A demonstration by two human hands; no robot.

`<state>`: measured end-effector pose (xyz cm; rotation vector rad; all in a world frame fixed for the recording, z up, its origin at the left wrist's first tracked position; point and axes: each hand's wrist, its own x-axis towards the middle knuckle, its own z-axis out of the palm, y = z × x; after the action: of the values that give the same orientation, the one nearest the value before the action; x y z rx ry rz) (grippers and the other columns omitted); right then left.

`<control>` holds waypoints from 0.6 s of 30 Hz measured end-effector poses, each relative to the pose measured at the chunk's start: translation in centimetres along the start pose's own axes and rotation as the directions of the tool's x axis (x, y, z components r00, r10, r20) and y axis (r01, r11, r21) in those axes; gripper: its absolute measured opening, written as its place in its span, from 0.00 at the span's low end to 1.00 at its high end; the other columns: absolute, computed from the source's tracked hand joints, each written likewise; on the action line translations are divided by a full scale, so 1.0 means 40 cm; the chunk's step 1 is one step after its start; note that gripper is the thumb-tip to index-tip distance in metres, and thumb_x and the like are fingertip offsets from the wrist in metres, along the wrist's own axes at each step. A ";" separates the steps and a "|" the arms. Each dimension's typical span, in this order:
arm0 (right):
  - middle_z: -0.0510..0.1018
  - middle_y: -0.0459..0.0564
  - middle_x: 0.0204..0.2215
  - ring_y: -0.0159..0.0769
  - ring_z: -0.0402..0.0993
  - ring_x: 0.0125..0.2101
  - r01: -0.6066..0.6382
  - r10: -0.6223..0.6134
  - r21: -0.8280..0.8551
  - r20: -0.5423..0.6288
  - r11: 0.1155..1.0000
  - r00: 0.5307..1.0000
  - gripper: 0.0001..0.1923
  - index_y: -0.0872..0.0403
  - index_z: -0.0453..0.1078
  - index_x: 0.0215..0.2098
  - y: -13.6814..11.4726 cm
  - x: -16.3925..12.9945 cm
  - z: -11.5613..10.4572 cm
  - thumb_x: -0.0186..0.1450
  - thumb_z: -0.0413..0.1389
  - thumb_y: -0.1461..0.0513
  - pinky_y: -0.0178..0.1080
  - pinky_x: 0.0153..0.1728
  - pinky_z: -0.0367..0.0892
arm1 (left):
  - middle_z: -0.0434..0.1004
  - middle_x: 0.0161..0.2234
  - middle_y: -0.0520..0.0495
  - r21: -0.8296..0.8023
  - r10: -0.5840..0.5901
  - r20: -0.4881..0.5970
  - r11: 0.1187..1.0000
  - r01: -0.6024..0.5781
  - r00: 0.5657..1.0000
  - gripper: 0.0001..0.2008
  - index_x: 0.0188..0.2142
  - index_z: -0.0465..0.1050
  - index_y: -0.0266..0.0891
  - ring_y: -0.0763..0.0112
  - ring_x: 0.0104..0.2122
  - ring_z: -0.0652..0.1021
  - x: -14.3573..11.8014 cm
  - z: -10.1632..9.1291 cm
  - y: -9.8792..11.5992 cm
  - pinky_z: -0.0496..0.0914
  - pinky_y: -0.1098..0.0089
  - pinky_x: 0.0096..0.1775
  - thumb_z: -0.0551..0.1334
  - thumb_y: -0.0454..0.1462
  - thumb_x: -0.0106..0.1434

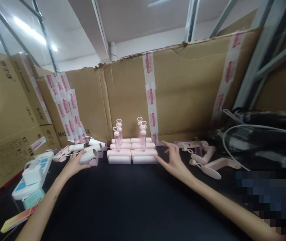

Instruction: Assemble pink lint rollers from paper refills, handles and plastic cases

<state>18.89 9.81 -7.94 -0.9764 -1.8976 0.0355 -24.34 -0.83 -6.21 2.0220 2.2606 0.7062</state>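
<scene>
Your left hand (74, 163) is wrapped around a white roller (88, 155) at the left of the black surface (132, 201), with two more white rollers (96, 144) lying just behind it. Your right hand (174, 160) is released, fingers spread flat, its fingertips touching the right end of the nearest pink roller case (144, 156). That case sits in the front row of a block of pink cases (119, 156) near the cardboard wall (183, 93); small clear bottles with heart-shaped caps (143, 136) stand among them. Loose pink handles (208, 164) lie just right of your right hand. A power strip (33, 174) rests at far left.
</scene>
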 end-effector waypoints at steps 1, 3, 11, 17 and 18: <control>0.59 0.57 0.45 0.40 0.65 0.37 0.025 -0.025 0.018 -0.045 1.000 0.999 0.29 0.55 0.51 0.57 -0.011 0.002 -0.014 0.62 0.52 0.52 0.52 0.48 0.62 | 0.61 0.53 0.38 -0.002 -0.001 0.020 1.000 0.001 1.000 0.36 0.53 0.58 0.40 0.47 0.53 0.66 -0.002 -0.008 0.002 0.61 0.55 0.50 0.65 0.50 0.46; 0.60 0.54 0.43 0.38 0.64 0.36 0.081 -0.075 0.057 -0.100 0.995 0.992 0.22 0.53 0.55 0.54 -0.041 0.007 -0.038 0.64 0.50 0.56 0.50 0.48 0.62 | 0.65 0.50 0.40 -0.009 0.001 0.075 1.000 0.000 0.997 0.38 0.53 0.56 0.39 0.51 0.49 0.70 -0.016 -0.033 0.007 0.64 0.59 0.47 0.66 0.48 0.45; 0.68 0.52 0.43 0.37 0.68 0.41 0.191 -0.331 0.378 0.348 0.906 0.877 0.13 0.51 0.64 0.47 -0.204 -0.043 -0.078 0.65 0.52 0.58 0.42 0.46 0.64 | 0.72 0.39 0.49 -0.081 0.100 0.446 0.994 -0.072 0.890 0.29 0.43 0.68 0.42 0.58 0.38 0.75 -0.160 -0.096 0.186 0.68 0.65 0.38 0.70 0.46 0.40; 0.71 0.55 0.49 0.44 0.68 0.49 -0.060 -0.213 0.442 0.540 0.895 0.814 0.28 0.53 0.63 0.53 -0.266 -0.089 -0.074 0.58 0.58 0.51 0.44 0.50 0.63 | 0.67 0.48 0.43 -0.331 0.324 0.077 0.900 -0.283 0.943 0.36 0.52 0.59 0.44 0.54 0.48 0.70 -0.186 0.108 0.399 0.66 0.55 0.48 0.70 0.46 0.44; 0.73 0.54 0.46 0.43 0.69 0.47 -0.072 -0.191 0.441 0.523 0.895 0.831 0.21 0.53 0.67 0.49 -0.263 -0.085 -0.072 0.60 0.56 0.52 0.44 0.49 0.63 | 0.66 0.48 0.42 -0.387 0.324 0.027 0.876 -0.289 0.946 0.38 0.53 0.56 0.44 0.55 0.48 0.70 -0.186 0.139 0.410 0.65 0.55 0.49 0.70 0.45 0.45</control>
<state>15.41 -0.55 -4.59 -0.6156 -2.2991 0.7664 -6.06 -5.26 -7.56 2.1752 1.6076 0.9608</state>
